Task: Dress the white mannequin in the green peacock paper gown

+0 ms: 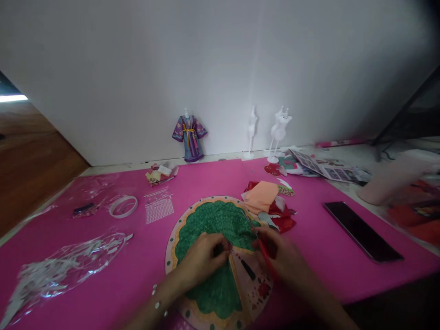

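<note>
A round green cloth piece (206, 220) with a peach scalloped border lies flat on the pink mat. One wedge of it shows a pale pink section (252, 270) with dark red flowers. My left hand (206, 256) rests over its middle, thumb and fingertips pinched on the cloth near the centre. In my right hand (283, 252) are red-handled scissors (265, 251), their thin metal blades pointing up and left over the green cloth. Motion blurs the right hand a little, and its fingers partly cover the handles.
Fabric scraps (263, 197) lie just beyond the cloth. A tape roll (123, 207), a bead sheet (160, 211) and a plastic bag of white scraps (62, 270) are left. A phone (360, 231) lies right. A dressed doll form (189, 137) and white stands (252, 133) line the wall.
</note>
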`<state>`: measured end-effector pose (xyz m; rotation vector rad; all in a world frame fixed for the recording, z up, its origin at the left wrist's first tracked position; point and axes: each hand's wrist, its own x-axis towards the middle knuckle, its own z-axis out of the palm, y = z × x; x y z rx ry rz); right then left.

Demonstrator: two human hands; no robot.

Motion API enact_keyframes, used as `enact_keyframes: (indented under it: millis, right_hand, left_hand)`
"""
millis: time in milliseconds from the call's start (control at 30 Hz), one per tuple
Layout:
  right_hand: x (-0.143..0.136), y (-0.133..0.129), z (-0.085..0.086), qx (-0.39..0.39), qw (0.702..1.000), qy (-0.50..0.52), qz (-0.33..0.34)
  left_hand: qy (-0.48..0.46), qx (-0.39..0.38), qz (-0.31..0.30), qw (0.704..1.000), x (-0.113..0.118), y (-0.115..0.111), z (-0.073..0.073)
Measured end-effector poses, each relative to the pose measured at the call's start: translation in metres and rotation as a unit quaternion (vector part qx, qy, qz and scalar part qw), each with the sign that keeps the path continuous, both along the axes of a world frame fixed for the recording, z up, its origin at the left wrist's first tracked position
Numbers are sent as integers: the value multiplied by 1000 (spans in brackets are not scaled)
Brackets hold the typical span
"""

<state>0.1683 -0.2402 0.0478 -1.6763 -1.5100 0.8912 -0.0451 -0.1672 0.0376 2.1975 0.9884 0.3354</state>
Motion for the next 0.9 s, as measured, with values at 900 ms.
enact_keyframes:
  millis: [900]
  right_hand:
    - [-23, 5, 17, -84, 961, 258, 59]
  left_hand:
    - [-97, -219, -28, 971, -18, -2, 15]
